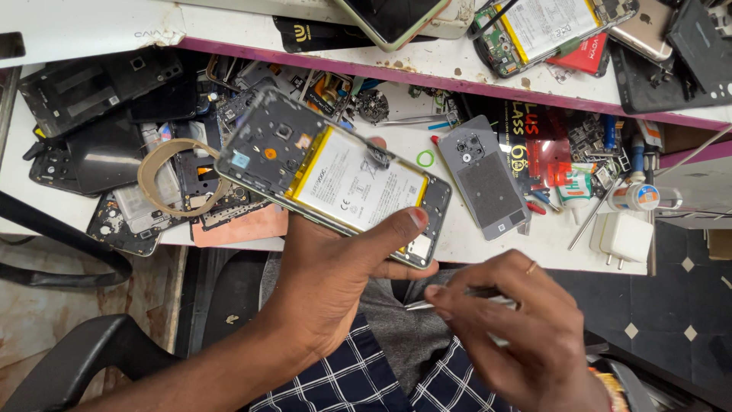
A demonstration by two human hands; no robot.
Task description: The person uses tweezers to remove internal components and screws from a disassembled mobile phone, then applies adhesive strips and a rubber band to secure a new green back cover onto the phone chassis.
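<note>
Head view: an opened phone [333, 177], back cover removed and its white battery [355, 188] exposed, is held tilted above the workbench [488, 248] edge by the left hand [335, 282], fingers wrapped underneath and thumb pressed on the lower frame. Metal tweezers [427, 304] are pinched between the closed fingers of the right hand [515, 328], just below the phone. A detached grey back cover [486, 177] is laid on the bench nearby.

Bright even light, perhaps slight blur
</note>
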